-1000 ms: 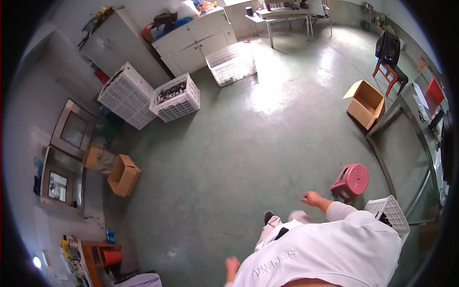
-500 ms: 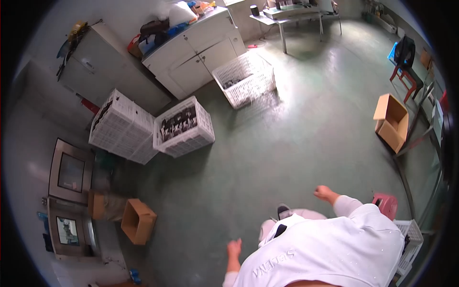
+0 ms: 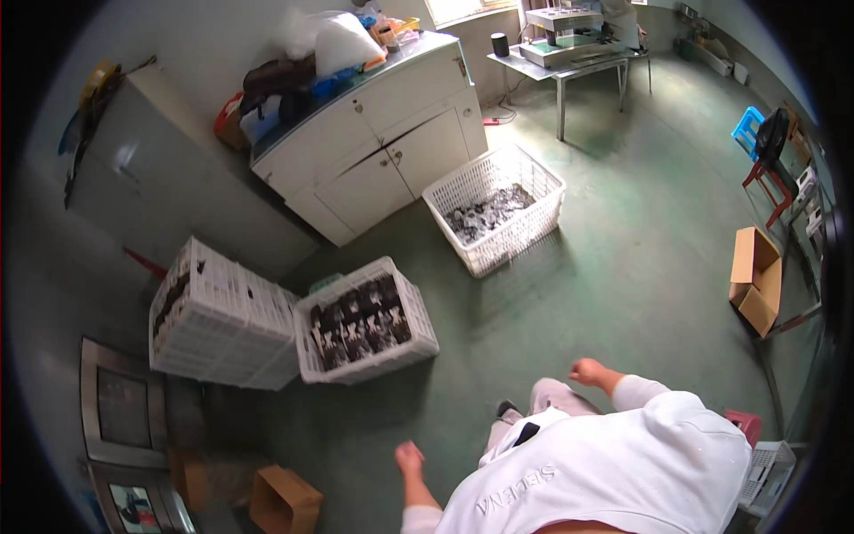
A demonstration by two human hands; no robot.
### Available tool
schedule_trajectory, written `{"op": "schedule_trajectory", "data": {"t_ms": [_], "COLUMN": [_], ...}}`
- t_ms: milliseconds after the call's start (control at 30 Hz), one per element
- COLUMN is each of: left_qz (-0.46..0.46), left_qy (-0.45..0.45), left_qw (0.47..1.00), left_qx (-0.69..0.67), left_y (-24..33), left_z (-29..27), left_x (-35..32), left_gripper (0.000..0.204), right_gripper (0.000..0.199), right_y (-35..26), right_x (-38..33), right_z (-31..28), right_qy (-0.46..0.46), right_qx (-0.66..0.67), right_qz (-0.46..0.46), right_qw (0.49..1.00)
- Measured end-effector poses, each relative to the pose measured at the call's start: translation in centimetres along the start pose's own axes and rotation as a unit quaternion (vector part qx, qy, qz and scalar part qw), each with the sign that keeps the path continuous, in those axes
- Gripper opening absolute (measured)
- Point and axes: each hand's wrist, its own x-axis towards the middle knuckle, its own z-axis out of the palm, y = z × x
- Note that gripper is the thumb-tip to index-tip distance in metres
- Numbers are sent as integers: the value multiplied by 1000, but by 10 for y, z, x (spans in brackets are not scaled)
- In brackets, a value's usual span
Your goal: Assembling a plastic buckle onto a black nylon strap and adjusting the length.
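My left hand (image 3: 410,458) hangs out in front of me at the lower middle, fingers curled in, with nothing visible in it. Over the floor to the right, my right hand (image 3: 589,372) is also closed in a loose fist, and no object shows in it. Neither hand touches anything. The nearest things ahead are a white plastic crate (image 3: 427,343) filled with rows of dark and silvery parts, and another white crate (image 3: 511,258) holding a loose layer of grey, shiny pieces. A stack of white crates (image 3: 233,334) stands against the first one.
A cream cabinet (image 3: 365,182) carries bags on top. A metal table (image 3: 569,73) with equipment stands far back. Cardboard boxes lie at right (image 3: 743,267) and lower left (image 3: 285,503). A red chair (image 3: 778,205) and a pink stool (image 3: 743,425) are on the right.
I have moved forward across the floor: the crates and cabinet appear larger and lower in view. My legs have shifted in stride. Both hands stay curled, and no object has been taken.
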Motion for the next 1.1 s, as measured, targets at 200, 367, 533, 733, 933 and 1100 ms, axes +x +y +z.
{"op": "schedule_trajectory", "data": {"t_ms": [200, 367, 533, 733, 933, 1100], "left_qz": [278, 275, 17, 73, 156, 100], "left_qy": [24, -55, -240, -146, -187, -203], "left_qw": [958, 959, 907, 949, 941, 947], "left_qx": [-72, -28, 346, 269, 236, 226], "left_y": [297, 333, 270, 245, 359, 549], "left_z": [8, 80, 74, 57, 96, 132], "left_x": [214, 314, 341, 423, 584, 772], "left_gripper": [18, 15, 30, 29, 28, 20], "right_gripper": [28, 33, 34, 27, 29, 34], "right_y": [11, -42, -235, -470, -574, -645], "right_x": [74, 245, 434, 551, 684, 822], "right_z": [-45, -94, -229, -368, -422, -453], "right_qy": [39, 49, 168, 154, 151, 258], "right_qx": [39, -21, 108, 297, 399, 379], "right_qz": [162, 135, -68, -190, -163, -110], "right_qw": [985, 989, 977, 923, 890, 882]}}
